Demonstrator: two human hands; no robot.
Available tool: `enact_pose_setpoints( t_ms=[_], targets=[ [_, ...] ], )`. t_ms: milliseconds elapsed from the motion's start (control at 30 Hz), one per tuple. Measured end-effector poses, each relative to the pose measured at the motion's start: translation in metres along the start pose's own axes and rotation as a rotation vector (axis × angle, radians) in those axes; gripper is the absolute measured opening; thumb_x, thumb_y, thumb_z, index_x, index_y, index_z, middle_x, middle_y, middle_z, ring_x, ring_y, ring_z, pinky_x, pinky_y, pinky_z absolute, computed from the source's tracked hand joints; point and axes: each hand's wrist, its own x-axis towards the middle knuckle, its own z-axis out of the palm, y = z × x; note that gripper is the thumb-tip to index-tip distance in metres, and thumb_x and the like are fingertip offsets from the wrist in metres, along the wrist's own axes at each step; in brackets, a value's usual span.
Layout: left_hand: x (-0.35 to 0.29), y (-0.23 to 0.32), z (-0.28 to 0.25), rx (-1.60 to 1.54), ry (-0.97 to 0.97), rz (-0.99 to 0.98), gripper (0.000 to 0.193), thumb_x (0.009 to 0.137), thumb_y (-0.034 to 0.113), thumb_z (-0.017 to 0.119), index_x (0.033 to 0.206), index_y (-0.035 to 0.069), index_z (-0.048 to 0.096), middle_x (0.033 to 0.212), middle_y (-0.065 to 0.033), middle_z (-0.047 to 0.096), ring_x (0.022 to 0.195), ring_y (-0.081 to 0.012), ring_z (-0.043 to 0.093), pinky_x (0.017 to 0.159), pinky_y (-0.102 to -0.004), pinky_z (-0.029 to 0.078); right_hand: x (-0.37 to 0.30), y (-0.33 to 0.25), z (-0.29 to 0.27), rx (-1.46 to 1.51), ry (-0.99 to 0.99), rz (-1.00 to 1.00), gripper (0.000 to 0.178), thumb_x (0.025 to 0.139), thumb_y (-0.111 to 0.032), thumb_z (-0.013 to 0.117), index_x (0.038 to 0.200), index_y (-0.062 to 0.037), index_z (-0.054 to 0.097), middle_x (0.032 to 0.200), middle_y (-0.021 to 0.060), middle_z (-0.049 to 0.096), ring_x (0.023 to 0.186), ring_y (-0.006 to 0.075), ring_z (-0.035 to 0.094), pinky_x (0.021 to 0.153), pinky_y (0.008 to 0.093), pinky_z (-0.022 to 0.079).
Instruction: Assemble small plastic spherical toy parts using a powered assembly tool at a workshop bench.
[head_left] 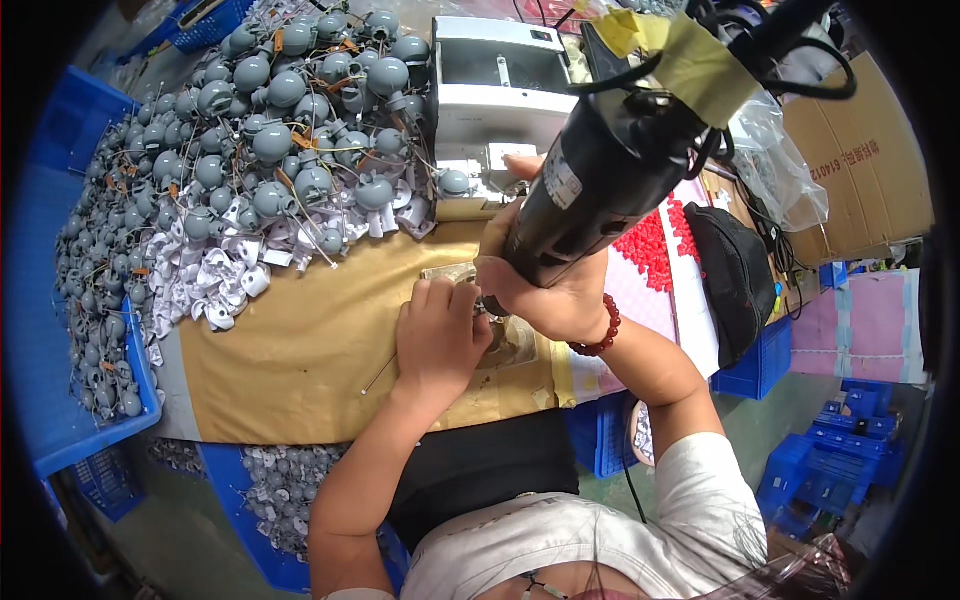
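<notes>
My right hand (550, 300) is wrapped round a black electric screwdriver (600, 185), a thick cylinder with yellow tape and cables at its upper end. The tool slants down to the left, its tip close to my left fingers. My left hand (438, 335) is closed with its fingertips together over a taped patch of the bench, by the tip. What it pinches is mostly hidden under the fingers. A thin wire (378, 374) sticks out beside the left wrist. Just beyond my hands, a grey ball-shaped part (453, 182) rests by a white machine (503, 120).
Grey ball-shaped parts with wires (285, 90) heap up at the left, with white plastic pieces (215, 270) before them. A blue bin (75, 420) flanks the heap. Small red parts (645, 250) and a black bag (730, 270) lie right. Brown covering (290, 370) spans the bench.
</notes>
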Motion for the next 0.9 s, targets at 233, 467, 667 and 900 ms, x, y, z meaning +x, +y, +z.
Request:
enact_pose_setpoints(
  t_ms=[233, 467, 667, 900],
  targets=[
    [0.004, -0.008, -0.002, -0.069, -0.017, 0.032, 0.032, 0.071, 0.010, 0.073, 0.098, 0.010, 0.057, 0.096, -0.0092, 0.054, 0.094, -0.0318, 0.055, 0.073, -0.0453, 0.047, -0.014, 0.013, -0.014, -0.342, -0.241, -0.194, 0.066, 0.083, 0.004, 0.069, 0.137, -0.0044, 0.034, 0.091, 0.0079, 0.060, 0.076, 0.0138, 0.062, 0.069, 0.0279, 0.050],
    [0.003, -0.007, -0.008, -0.166, -0.007, 0.028, 0.037, 0.071, 0.006, 0.072, 0.103, 0.009, 0.055, 0.097, -0.0113, 0.053, 0.094, -0.0342, 0.053, 0.076, -0.0463, 0.046, -0.020, 0.023, -0.017, -0.475, -0.348, -0.406, 0.074, 0.086, 0.004, 0.066, 0.145, -0.0138, 0.025, 0.093, 0.0086, 0.057, 0.074, 0.0147, 0.062, 0.067, 0.0291, 0.051],
    [0.002, -0.007, -0.005, -0.182, 0.023, 0.040, 0.040, 0.070, 0.005, 0.073, 0.105, 0.009, 0.054, 0.097, -0.0115, 0.054, 0.094, -0.0350, 0.053, 0.076, -0.0468, 0.046, -0.023, 0.029, -0.020, -0.170, -0.397, -0.251, 0.071, 0.085, 0.003, 0.066, 0.142, -0.0144, 0.027, 0.093, 0.0095, 0.058, 0.073, 0.0152, 0.062, 0.066, 0.0299, 0.051],
    [0.001, -0.008, -0.003, -0.147, -0.045, 0.008, 0.037, 0.072, 0.006, 0.074, 0.104, 0.007, 0.056, 0.100, -0.0121, 0.054, 0.099, -0.0355, 0.053, 0.082, -0.0462, 0.047, -0.023, 0.027, -0.017, -0.244, -0.287, -0.136, 0.064, 0.085, 0.004, 0.066, 0.136, -0.0086, 0.030, 0.087, 0.0094, 0.059, 0.073, 0.0149, 0.061, 0.066, 0.0284, 0.050]
  ],
)
